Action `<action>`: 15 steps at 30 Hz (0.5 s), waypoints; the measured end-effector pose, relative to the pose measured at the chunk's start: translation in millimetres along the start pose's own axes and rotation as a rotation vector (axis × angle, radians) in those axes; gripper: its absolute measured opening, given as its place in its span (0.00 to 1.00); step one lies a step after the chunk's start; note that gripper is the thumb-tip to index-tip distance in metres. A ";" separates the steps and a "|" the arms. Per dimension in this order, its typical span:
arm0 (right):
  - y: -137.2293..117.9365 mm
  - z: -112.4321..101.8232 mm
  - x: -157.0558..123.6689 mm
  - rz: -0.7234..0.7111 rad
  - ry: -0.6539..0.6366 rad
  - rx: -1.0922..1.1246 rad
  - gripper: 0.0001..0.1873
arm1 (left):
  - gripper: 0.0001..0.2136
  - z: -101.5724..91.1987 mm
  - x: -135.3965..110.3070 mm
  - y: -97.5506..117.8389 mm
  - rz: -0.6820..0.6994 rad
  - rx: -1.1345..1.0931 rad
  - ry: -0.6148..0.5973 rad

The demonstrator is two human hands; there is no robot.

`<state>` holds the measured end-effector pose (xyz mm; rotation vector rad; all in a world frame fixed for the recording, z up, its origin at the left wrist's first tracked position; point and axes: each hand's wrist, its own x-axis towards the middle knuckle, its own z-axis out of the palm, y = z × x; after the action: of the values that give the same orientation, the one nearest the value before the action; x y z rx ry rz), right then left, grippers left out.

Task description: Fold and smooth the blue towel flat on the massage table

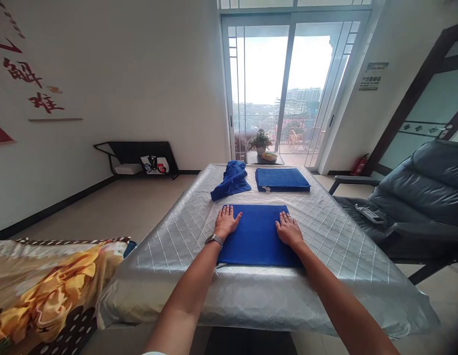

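Note:
A folded blue towel (257,235) lies flat near the front of a table covered in silver quilted cloth (336,236). My left hand (226,221) rests palm down on the towel's left edge, fingers spread flat, a watch on its wrist. My right hand (288,229) lies palm down on the towel's right side, fingers stretched out. Neither hand holds anything. Farther back on the table sit a neat stack of folded blue towels (282,179) and, to its left, a crumpled blue towel (231,180).
A dark recliner chair (417,197) stands right of the table with a remote on its arm. A patterned yellow blanket (47,286) lies at lower left. A black low shelf (140,158) stands against the left wall. Glass balcony doors (284,88) and a potted plant (260,141) are beyond.

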<state>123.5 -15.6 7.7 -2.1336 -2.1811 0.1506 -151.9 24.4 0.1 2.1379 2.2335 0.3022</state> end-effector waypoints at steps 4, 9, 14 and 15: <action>-0.7 -1.0 1.4 0.000 -0.001 0.015 0.36 | 0.38 -2.2 -8.6 45.7 0.110 -0.029 0.065; 7.2 1.6 -2.1 -0.061 0.004 -0.029 0.34 | 0.35 15.2 -36.1 149.0 0.482 -0.137 -0.018; 9.0 1.9 -3.7 -0.072 0.016 -0.030 0.34 | 0.35 25.1 -50.7 165.2 0.414 -0.150 -0.005; 7.5 1.3 -3.3 -0.056 0.024 -0.016 0.34 | 0.35 23.8 -50.3 154.3 0.406 -0.139 -0.023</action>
<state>130.7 -18.8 5.4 -2.0688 -2.2338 0.1030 6.6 -17.4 -3.3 2.4832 1.6921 0.4266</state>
